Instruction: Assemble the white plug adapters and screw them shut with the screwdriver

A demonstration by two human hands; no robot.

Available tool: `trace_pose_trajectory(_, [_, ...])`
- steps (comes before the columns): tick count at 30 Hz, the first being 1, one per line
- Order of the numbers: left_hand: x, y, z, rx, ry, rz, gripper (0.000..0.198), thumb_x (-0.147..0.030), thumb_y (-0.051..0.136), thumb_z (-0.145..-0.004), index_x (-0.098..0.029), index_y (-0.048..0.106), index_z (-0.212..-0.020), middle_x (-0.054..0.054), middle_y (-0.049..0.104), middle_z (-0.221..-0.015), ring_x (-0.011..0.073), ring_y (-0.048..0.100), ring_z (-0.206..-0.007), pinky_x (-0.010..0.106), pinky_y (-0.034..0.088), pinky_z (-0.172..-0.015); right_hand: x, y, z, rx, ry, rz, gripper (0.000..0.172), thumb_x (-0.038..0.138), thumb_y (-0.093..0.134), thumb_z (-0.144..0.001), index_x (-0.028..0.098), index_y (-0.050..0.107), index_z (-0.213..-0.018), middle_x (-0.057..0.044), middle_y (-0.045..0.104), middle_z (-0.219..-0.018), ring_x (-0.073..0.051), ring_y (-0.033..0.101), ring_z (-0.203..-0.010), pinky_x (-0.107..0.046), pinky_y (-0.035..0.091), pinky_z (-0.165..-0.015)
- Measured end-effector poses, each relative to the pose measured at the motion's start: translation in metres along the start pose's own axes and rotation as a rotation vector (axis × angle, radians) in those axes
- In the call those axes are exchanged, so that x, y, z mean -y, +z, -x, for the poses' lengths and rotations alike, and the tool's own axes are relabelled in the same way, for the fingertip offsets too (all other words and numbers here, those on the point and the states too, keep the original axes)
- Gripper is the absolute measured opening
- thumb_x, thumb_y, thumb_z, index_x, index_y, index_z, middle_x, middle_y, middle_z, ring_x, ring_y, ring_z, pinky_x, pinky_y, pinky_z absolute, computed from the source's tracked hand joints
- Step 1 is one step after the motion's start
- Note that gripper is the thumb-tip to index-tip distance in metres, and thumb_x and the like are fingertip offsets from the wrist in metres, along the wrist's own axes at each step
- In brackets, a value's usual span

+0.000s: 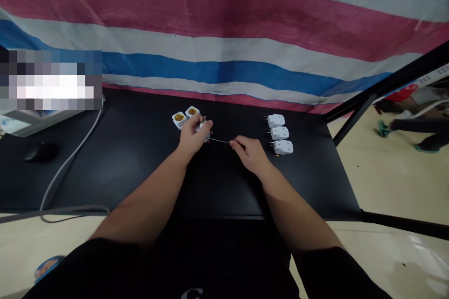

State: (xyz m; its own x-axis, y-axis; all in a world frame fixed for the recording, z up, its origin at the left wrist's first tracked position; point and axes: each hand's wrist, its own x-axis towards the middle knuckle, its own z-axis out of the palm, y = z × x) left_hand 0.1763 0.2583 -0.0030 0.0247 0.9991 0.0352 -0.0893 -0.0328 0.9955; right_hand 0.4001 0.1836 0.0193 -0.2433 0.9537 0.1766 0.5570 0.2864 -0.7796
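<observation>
plainly, the left hand was curled shut around a small white plastic plug body, boxy and smooth, which showed only past the fingertips. the right hand pinched a thin, straight metal tool between thumb and closed fingers, and its far tip met the plug body at the left fingertips. just beyond the left knuckles sat two white square sockets with round brassy insides. just outside the right fingers, three white pronged adapters lay in a row, untouched. everything rested on a matte black table before a woven striped tarp.
</observation>
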Motion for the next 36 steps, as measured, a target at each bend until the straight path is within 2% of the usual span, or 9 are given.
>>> trace_pose_trajectory(3, [-0.002, 0.001, 0.003, 0.016, 0.057, -0.049, 0.045, -0.049, 0.089, -0.08, -0.023, 0.053, -0.08, 0.001, 0.066, -0.08, 0.0173, 0.075, -0.065, 0.021, 0.056, -0.041, -0.001, 0.0, -0.001, 0.012, 0.007, 0.006, 0.045, 0.053, 0.049, -0.114, 0.024, 0.059, -0.081, -0.001, 0.064, -0.073, -0.019, 0.061, -0.069, -0.034, 0.043, -0.073])
trace_pose_trajectory(7, [0.0, -0.001, 0.002, -0.002, 0.058, -0.128, 0.04, -0.048, 0.085, -0.085, -0.023, 0.054, -0.08, 0.0, 0.065, -0.073, 0.0166, 0.071, -0.06, 0.023, 0.057, -0.042, -0.003, -0.001, 0.001, 0.049, -0.002, -0.045, 0.022, 0.047, 0.062, -0.11, 0.026, 0.063, -0.103, -0.001, 0.069, -0.085, -0.02, 0.066, -0.074, -0.034, 0.048, -0.075])
trace_pose_trajectory(11, [0.002, -0.004, 0.003, 0.019, 0.075, -0.208, 0.035, -0.046, 0.084, -0.087, -0.022, 0.058, -0.081, 0.0, 0.068, -0.072, 0.0146, 0.068, -0.055, 0.023, 0.055, -0.043, -0.002, -0.004, 0.003, 0.041, -0.07, -0.007, 0.015, 0.04, 0.066, -0.107, 0.026, 0.063, -0.101, -0.005, 0.074, -0.097, -0.023, 0.07, -0.088, -0.037, 0.052, -0.085])
trace_pose_trajectory(19, [0.004, -0.002, 0.006, 0.056, 0.108, -0.152, 0.037, -0.049, 0.082, -0.089, -0.023, 0.057, -0.082, 0.001, 0.068, -0.073, 0.0158, 0.068, -0.056, 0.024, 0.051, -0.043, 0.0, 0.002, 0.0, -0.037, 0.088, -0.193, 0.036, 0.057, 0.072, -0.102, 0.024, 0.068, -0.089, -0.001, 0.069, -0.081, -0.018, 0.061, -0.073, -0.033, 0.047, -0.072])
trace_pose_trajectory(24, [-0.003, -0.005, 0.009, 0.014, 0.435, -0.326, 0.029, -0.039, 0.079, -0.091, -0.023, 0.057, -0.079, 0.001, 0.069, -0.074, 0.0149, 0.061, -0.061, 0.03, 0.05, -0.058, -0.004, 0.014, -0.002, 0.068, 0.411, -0.541, 0.057, 0.08, 0.067, -0.097, 0.027, 0.056, -0.082, 0.01, 0.033, -0.06, -0.012, 0.03, -0.052, -0.029, 0.029, -0.052])
trace_pose_trajectory(27, [-0.01, -0.005, 0.009, -0.032, 0.572, -0.407, 0.025, -0.033, 0.08, -0.089, -0.023, 0.06, -0.078, 0.002, 0.069, -0.076, 0.0158, 0.062, -0.068, 0.032, 0.051, -0.067, -0.004, 0.015, 0.0, 0.103, 0.377, -0.55, 0.052, 0.076, 0.067, -0.099, 0.027, 0.054, -0.086, 0.011, 0.034, -0.062, -0.012, 0.031, -0.052, -0.029, 0.03, -0.053])
trace_pose_trajectory(29, [-0.01, -0.004, 0.008, -0.051, 0.491, -0.35, 0.028, -0.036, 0.082, -0.088, -0.023, 0.059, -0.077, 0.002, 0.069, -0.076, 0.0153, 0.062, -0.066, 0.03, 0.052, -0.063, -0.001, 0.013, 0.002, 0.082, 0.217, -0.372, 0.04, 0.063, 0.071, -0.101, 0.027, 0.057, -0.091, 0.007, 0.048, -0.068, -0.014, 0.044, -0.059, -0.03, 0.038, -0.061])
trace_pose_trajectory(32, [-0.007, -0.003, 0.004, -0.044, 0.182, -0.151, 0.036, -0.045, 0.083, -0.088, -0.024, 0.055, -0.076, 0.001, 0.066, -0.069, 0.0166, 0.067, -0.059, 0.027, 0.05, -0.049, 0.007, 0.01, 0.004, 0.07, 0.036, -0.127, 0.021, 0.045, 0.07, -0.103, 0.026, 0.061, -0.098, 0.004, 0.059, -0.075, -0.016, 0.054, -0.068, -0.033, 0.042, -0.071])
trace_pose_trajectory(36, [-0.005, -0.006, 0.001, 0.029, 0.026, -0.152, 0.035, -0.046, 0.084, -0.086, -0.024, 0.059, -0.075, 0.0, 0.064, -0.061, 0.0176, 0.067, -0.053, 0.024, 0.045, -0.041, 0.011, 0.013, 0.005, 0.09, 0.059, -0.147, 0.02, 0.043, 0.07, -0.103, 0.025, 0.063, -0.096, 0.004, 0.058, -0.073, -0.016, 0.053, -0.067, -0.033, 0.041, -0.071])
